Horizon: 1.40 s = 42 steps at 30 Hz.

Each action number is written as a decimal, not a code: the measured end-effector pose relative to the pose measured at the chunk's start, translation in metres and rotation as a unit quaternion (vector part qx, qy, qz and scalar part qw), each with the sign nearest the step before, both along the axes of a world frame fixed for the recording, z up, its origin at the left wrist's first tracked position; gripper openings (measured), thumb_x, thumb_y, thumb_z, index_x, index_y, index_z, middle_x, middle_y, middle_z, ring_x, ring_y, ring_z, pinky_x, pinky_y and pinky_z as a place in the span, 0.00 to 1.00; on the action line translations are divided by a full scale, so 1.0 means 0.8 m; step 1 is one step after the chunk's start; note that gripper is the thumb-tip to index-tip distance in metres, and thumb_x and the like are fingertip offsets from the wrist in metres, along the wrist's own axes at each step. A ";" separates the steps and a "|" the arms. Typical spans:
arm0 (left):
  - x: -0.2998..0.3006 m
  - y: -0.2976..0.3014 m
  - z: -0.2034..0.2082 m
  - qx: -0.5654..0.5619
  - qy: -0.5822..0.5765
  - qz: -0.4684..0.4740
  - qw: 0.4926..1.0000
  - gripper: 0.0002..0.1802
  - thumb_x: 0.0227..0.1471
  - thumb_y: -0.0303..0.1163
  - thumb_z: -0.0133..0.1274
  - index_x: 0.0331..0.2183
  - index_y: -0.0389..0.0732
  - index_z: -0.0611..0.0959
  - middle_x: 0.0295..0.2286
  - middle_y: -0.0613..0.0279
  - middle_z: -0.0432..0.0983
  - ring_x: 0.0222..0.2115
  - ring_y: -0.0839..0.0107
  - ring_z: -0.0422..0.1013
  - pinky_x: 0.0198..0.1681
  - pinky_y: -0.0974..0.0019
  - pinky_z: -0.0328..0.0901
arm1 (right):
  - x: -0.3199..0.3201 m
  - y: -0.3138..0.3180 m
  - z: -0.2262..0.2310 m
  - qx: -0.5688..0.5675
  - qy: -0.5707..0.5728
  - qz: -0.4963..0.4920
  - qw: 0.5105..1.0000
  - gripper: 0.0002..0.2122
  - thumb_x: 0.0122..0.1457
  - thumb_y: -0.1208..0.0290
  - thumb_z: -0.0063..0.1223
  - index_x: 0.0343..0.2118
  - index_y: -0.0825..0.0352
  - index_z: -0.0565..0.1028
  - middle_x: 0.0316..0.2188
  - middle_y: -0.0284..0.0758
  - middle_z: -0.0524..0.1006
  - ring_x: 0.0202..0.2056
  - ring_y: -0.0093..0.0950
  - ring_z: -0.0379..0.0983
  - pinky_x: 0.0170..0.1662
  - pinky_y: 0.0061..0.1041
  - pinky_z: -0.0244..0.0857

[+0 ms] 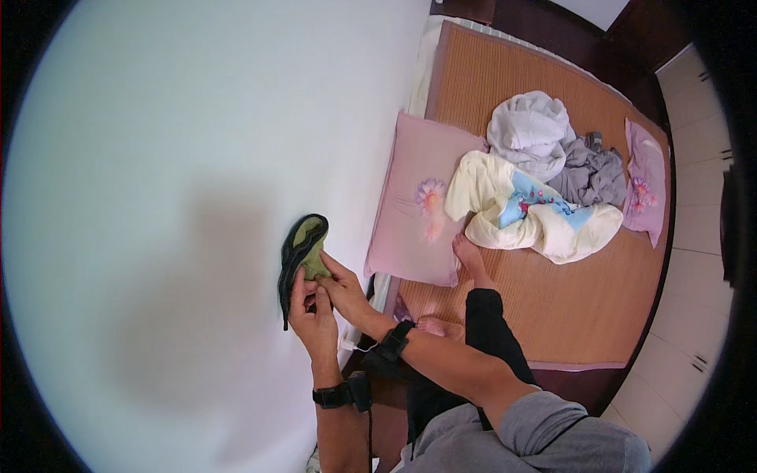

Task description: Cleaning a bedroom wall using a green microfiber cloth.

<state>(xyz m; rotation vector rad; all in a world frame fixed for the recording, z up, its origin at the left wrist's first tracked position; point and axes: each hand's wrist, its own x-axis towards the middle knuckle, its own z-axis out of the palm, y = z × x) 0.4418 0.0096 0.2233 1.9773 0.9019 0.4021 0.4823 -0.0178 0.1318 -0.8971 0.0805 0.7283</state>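
Note:
Up against the white wall, both my hands hold a soft piece of cloth [306, 234] with a dark, folded outer edge and a green inner side. Its exact kind cannot be made out. My left hand [315, 325] grips its lower part, thumb and fingers closed on the fabric. From the right, my right hand [344, 290] pinches the green side, its fingers close to the left ones. Part of the cloth is hidden behind the fingers. Each wrist wears a black strap, the left one with a small box [359, 390] and a cable.
My bare feet [471, 256] stand on a bed with a brown woven mat [544, 315]. A pink flowered pillow [414, 189] leans by the wall. Cream [489, 185], white [530, 130] and grey [591, 173] bedding lies bunched near another pillow [645, 181]. Pale cabinets [686, 260] line the right side.

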 end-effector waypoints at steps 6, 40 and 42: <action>0.002 -0.009 0.099 0.060 -0.037 0.044 0.997 0.29 0.61 0.19 0.51 0.63 0.35 0.73 0.40 0.62 0.79 0.39 0.73 0.73 0.48 0.68 0.70 | 0.015 -0.002 0.113 0.042 -0.099 -0.027 0.994 0.27 0.63 0.86 0.50 0.66 0.68 0.69 0.47 0.35 0.75 0.51 0.25 0.71 0.55 0.22 0.65; -0.031 -0.016 0.275 0.184 -0.201 0.095 0.957 0.22 0.56 0.18 0.57 0.53 0.35 0.83 0.34 0.60 0.80 0.36 0.73 0.74 0.43 0.67 0.71 | 0.026 -0.007 0.312 0.080 -0.338 -0.024 0.938 0.22 0.60 0.81 0.56 0.57 0.73 0.68 0.47 0.38 0.75 0.48 0.27 0.74 0.52 0.27 0.70; -0.033 -0.019 0.252 0.167 -0.198 0.110 0.960 0.21 0.58 0.21 0.56 0.53 0.40 0.84 0.31 0.61 0.80 0.33 0.73 0.75 0.41 0.69 0.71 | 0.019 -0.013 0.296 0.072 -0.279 -0.009 0.958 0.22 0.60 0.81 0.55 0.57 0.72 0.67 0.47 0.39 0.76 0.49 0.27 0.74 0.53 0.28 0.70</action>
